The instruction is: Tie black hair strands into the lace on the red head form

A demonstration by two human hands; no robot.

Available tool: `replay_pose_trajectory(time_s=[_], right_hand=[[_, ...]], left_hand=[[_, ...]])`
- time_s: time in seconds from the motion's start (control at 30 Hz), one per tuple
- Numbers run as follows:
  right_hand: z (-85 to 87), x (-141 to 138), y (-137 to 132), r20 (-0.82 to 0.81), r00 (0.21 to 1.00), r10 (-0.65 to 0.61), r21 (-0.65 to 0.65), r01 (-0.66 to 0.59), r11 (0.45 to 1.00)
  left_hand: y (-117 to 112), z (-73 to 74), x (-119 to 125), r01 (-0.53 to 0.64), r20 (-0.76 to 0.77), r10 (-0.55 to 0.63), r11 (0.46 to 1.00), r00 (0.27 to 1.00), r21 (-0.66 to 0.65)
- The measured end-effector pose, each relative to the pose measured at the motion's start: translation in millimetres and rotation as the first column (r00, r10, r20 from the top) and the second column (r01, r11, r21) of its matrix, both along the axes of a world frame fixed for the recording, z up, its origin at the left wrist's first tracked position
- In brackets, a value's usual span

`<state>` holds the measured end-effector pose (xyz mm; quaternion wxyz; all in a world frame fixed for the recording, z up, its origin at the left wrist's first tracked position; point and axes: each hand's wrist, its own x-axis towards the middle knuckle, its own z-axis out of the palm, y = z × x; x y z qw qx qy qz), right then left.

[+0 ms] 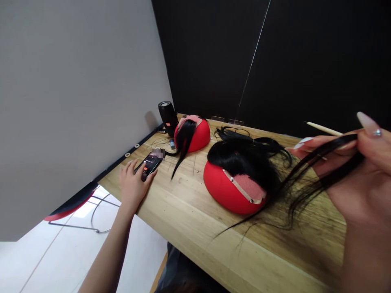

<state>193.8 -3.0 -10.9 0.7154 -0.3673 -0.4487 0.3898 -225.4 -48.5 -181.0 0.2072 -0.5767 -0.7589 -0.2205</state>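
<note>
My left hand [132, 183] rests on a black phone [149, 165] at the wooden table's left edge, fingers spread over it and a finger on the lit screen. My right hand [351, 171], close to the camera, is pinched on a lock of black hair [311, 179] and a thin pale stick tool [324, 129]. The lock runs down to a red dome block [227, 191] covered with black hair and a pink lace patch [249, 185]. A second red dome block [195, 134] with a smaller tuft of hair sits further back.
A black cylindrical speaker [167, 116] stands at the far left corner of the wooden table [189, 215]. A grey wall is at the left and a black panel behind. A small blue item [172, 143] lies by the far dome. A wire frame [91, 219] shows below on the floor.
</note>
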Motion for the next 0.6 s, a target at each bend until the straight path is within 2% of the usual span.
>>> replay_pose_trajectory(time_s=[0.1,0.23,0.33,0.4,0.47,0.5,0.57,0.6], right_hand=[[0.8,-3,0,-0.002,1.000,0.000,-0.028,0.000,1.000],[0.0,-6,-1,0.052,0.998,0.045,-0.015,-0.045,0.999],[-3.4,-6,-3,0.191,0.979,0.070,-0.001,-0.071,0.997],[-5.8,-9,-5,0.406,0.913,0.040,0.009,-0.048,0.999],[-7.7,-14,-9,0.618,0.785,0.040,0.021,-0.067,0.998],[-8.3,-17,-11,0.678,0.733,0.056,0.021,-0.095,0.995],[-8.6,-24,-15,0.719,0.686,0.109,0.012,-0.168,0.986],[-8.2,-27,-17,0.726,0.675,0.136,0.003,-0.201,0.980]], left_hand=[[1,-2.1,-2,-0.040,-0.022,0.039,0.998,0.999,-0.043],[3,-0.1,-1,-0.035,0.008,0.036,0.998,0.999,-0.052],[4,19.5,15,0.058,0.072,-0.061,0.997,0.996,0.045],[4,45.4,40,0.235,0.116,-0.253,0.961,0.960,0.148],[2,77.7,74,0.463,0.170,-0.494,0.865,0.853,0.193],[2,94.2,93,0.580,0.205,-0.609,0.793,0.766,0.189],[4,123.5,130,0.793,0.284,-0.784,0.599,0.552,0.113],[6,135.1,147,0.853,0.294,-0.833,0.513,0.468,0.095]])
